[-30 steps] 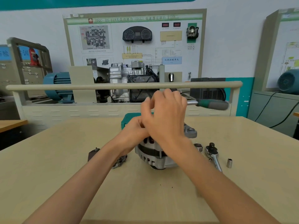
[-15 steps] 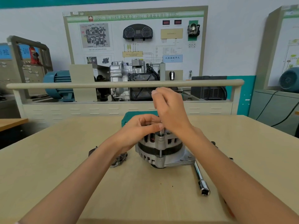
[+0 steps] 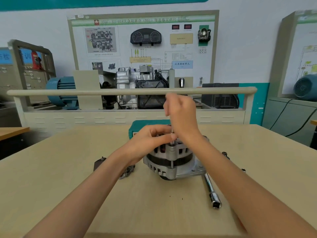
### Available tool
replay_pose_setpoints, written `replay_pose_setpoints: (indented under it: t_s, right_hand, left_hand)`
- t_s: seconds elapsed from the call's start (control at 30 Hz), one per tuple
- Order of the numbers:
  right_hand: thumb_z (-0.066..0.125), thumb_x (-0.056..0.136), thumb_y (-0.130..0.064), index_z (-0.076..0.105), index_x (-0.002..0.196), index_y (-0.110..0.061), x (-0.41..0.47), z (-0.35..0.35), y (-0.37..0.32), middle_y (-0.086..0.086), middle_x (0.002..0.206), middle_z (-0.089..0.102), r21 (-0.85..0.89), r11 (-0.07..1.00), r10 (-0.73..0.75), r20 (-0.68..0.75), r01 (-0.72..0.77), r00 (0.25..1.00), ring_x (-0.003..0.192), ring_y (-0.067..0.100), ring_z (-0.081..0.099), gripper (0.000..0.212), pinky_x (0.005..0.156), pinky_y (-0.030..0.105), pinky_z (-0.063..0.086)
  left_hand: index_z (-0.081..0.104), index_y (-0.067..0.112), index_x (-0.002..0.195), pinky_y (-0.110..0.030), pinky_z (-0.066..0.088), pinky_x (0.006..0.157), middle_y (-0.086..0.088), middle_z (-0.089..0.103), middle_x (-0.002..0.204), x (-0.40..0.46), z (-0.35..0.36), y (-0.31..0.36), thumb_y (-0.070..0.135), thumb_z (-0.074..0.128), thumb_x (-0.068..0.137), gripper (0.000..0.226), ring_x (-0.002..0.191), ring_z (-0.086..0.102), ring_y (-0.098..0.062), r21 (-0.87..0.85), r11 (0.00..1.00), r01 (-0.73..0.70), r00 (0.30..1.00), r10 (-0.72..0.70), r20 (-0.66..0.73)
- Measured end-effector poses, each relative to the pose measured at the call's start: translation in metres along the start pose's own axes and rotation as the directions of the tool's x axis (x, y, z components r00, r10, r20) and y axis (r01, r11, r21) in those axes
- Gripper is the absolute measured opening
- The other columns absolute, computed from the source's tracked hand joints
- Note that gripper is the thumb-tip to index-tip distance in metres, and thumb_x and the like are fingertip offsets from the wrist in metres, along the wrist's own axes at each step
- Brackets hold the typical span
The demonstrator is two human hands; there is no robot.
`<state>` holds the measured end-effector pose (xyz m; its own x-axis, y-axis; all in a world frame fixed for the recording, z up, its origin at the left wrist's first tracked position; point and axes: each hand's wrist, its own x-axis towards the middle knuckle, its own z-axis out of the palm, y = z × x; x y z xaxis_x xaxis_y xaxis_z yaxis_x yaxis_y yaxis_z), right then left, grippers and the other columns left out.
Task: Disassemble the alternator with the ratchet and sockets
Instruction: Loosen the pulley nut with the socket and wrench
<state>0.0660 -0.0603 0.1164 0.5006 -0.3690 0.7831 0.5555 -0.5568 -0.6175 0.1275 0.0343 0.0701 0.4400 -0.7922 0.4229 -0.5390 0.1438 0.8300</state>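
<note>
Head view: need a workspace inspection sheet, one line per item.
Surface: pale wooden table, two small dark specks near front.
Job's things: silver finned alternator upright at centre; chrome extension bar with socket lying at its right, untouched.
Clutter: dark removed cover and small metal part at left; teal tool case behind.
Hands: left hand on alternator top; right hand raised above it, blurred, fingers curled; what it holds cannot be told.
Cables: black cables far right, off table.
Surroundings: beige gearbox training stand.
</note>
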Motion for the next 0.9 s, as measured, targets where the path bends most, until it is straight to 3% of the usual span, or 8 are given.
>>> replay_pose_setpoints:
  t_s: [0.1,0.2,0.3,0.5,0.6,0.7,0.8,0.9]
  right_hand:
    - [0.039,0.088,-0.013,0.037,0.039,-0.012,0.003,-0.002,0.003,0.0,0.042,0.037,0.371,0.923,0.121,-0.029,-0.101,0.992,0.05,0.015,0.038,0.049,0.061,0.03,0.037]
    - [0.039,0.082,-0.016,0.04,0.052,-0.012,-0.015,0.0,0.007,-0.002,0.053,0.037,0.028,0.986,-0.158,-0.19,0.166,0.969,0.058,0.015,0.037,0.031,0.061,0.033,0.031]
    - [0.04,0.081,-0.022,0.048,0.065,-0.013,-0.04,-0.004,0.019,-0.002,0.069,0.045,-0.435,0.869,-0.38,-0.278,0.238,0.882,0.071,0.015,0.039,0.02,0.07,0.029,0.028]
    - [0.035,0.081,-0.026,0.044,0.063,-0.014,-0.027,-0.01,0.014,-0.001,0.063,0.043,-0.288,0.913,-0.347,-0.171,0.29,0.922,0.064,0.017,0.039,0.023,0.065,0.032,0.03]
    - [0.032,0.082,-0.027,0.041,0.053,-0.013,-0.011,-0.005,0.009,0.002,0.052,0.039,-0.177,0.913,-0.377,-0.026,0.367,0.926,0.056,0.019,0.037,0.033,0.06,0.036,0.032]
    - [0.03,0.083,-0.028,0.042,0.048,-0.001,-0.008,-0.001,0.01,0.011,0.048,0.04,-0.099,0.932,-0.352,-0.011,0.349,0.936,0.053,0.022,0.037,0.045,0.057,0.038,0.032]
    - [0.029,0.083,-0.027,0.041,0.05,-0.006,-0.011,-0.002,0.012,0.008,0.05,0.041,-0.192,0.922,-0.353,-0.069,0.335,0.933,0.054,0.021,0.037,0.041,0.059,0.036,0.032]
    - [0.033,0.083,-0.026,0.044,0.059,-0.012,-0.016,-0.005,0.013,0.0,0.059,0.041,-0.474,0.818,-0.402,-0.069,0.325,0.913,0.062,0.018,0.038,0.03,0.064,0.033,0.029]
  left_hand:
    - [0.069,0.017,0.111,-0.026,0.047,0.099,0.002,0.071,0.111,0.001,-0.001,-0.002,0.023,0.063,0.085,0.028,0.109,0.063,-0.012,-0.012,1.0,0.015,1.0,-0.015,0.018]
    - [0.073,0.021,0.1,-0.025,0.051,0.09,0.001,0.073,0.102,0.0,-0.002,-0.003,0.028,0.066,0.075,0.027,0.101,0.067,-0.015,-0.054,0.999,0.004,1.0,-0.004,-0.008]
    - [0.075,0.016,0.096,-0.02,0.052,0.076,-0.002,0.074,0.094,0.001,-0.005,-0.003,0.023,0.07,0.075,0.022,0.09,0.069,-0.014,-0.041,0.999,-0.008,1.0,0.007,-0.017]
    - [0.071,0.017,0.101,-0.031,0.051,0.09,-0.005,0.073,0.101,0.002,-0.006,-0.004,0.019,0.071,0.081,0.02,0.1,0.067,-0.022,-0.023,1.0,0.018,0.999,-0.018,-0.036]
    - [0.075,0.032,0.091,-0.023,0.052,0.085,0.003,0.074,0.097,0.0,-0.003,-0.001,0.022,0.067,0.08,0.017,0.098,0.068,-0.015,-0.054,0.998,0.026,1.0,-0.026,0.0]
    - [0.076,0.035,0.09,-0.02,0.051,0.084,0.006,0.074,0.097,0.0,-0.002,0.0,0.022,0.064,0.081,0.02,0.098,0.068,-0.012,-0.074,0.997,0.026,1.0,-0.025,0.019]
    - [0.076,0.033,0.09,-0.016,0.051,0.08,0.006,0.074,0.096,-0.002,-0.001,0.003,0.019,0.063,0.086,0.02,0.097,0.069,-0.011,-0.093,0.996,0.012,0.999,-0.008,0.038]
    - [0.077,0.032,0.078,-0.013,0.051,0.072,0.007,0.075,0.084,-0.003,0.0,0.002,0.007,0.063,0.085,0.029,0.085,0.07,-0.007,-0.072,0.997,-0.001,0.999,-0.002,-0.041]
